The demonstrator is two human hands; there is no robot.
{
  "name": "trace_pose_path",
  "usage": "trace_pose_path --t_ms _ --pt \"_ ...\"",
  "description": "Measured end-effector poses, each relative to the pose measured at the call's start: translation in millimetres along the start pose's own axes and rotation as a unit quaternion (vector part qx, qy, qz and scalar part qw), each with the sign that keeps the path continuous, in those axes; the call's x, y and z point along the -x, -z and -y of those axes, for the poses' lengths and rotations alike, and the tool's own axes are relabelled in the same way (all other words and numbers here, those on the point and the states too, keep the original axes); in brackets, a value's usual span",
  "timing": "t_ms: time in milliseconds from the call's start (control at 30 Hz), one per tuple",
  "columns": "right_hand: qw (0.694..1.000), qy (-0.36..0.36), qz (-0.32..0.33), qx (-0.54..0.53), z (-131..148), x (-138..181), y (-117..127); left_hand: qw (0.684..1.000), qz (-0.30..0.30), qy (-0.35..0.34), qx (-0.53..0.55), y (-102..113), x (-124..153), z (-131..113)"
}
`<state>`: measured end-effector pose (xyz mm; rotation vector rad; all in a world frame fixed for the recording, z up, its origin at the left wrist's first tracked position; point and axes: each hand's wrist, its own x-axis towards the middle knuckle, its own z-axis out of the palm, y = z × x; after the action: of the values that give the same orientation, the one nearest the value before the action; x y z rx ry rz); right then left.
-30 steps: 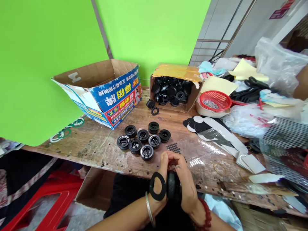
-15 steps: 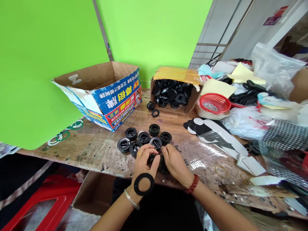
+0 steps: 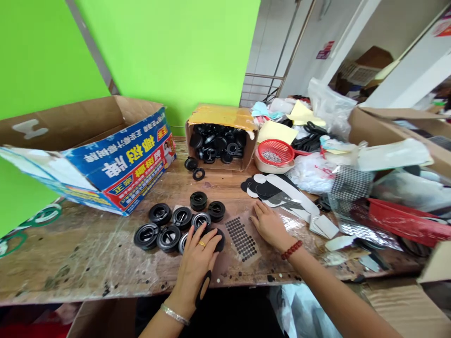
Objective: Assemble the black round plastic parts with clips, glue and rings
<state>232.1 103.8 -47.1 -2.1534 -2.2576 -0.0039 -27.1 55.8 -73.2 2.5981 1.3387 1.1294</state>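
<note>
Count so far: eight round black parts bunched on the bench, barred faces up where I can see them, one partly behind my fingers. A ninth black disc sits at the near right edge of the bunch, under my left hand: palm down, fingers slightly spread over it, can't tell if I'm actually gripping it. Its face is mostly covered, so can't confirm it matches the others. Flat black ring on the thumb side of that same hand, not on any part, so I'd call that piece not yet used. Right hand is open and flat, nothing in it, just right of the black dot sheet, fingertips near the flat cutouts. Plenty of dots left on the sheet. Small carton on its side holds a heap of loose black pieces. My read: nine out is a small share, most of the lot remains. Blue carton: can't see its floor, no count there.
</note>
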Motion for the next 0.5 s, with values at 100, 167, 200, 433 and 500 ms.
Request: trace_pose_path --t_ms 100,167,200,433,500 --pt "0.998 -0.055 0.011 0.041 -12 11 2 1.0 -0.006 -0.011 -0.017 0 -3 -4" --pt "0.996 -0.067 0.01 0.063 -20 16 8 0.999 -0.022 -0.021 -0.016 1 -4 -14" --pt "0.995 -0.071 0.008 0.074 -23 17 12 0.999 -0.032 -0.027 -0.007 1 -4 -20" --pt "0.998 -0.014 -0.055 -0.008 -14 -27 36 0.982 0.052 -0.096 0.155 -10 -4 -57" --pt "0.99 0.077 -0.065 -0.101 9 -55 37 0.973 0.083 -0.088 0.199 -12 -5 -56"
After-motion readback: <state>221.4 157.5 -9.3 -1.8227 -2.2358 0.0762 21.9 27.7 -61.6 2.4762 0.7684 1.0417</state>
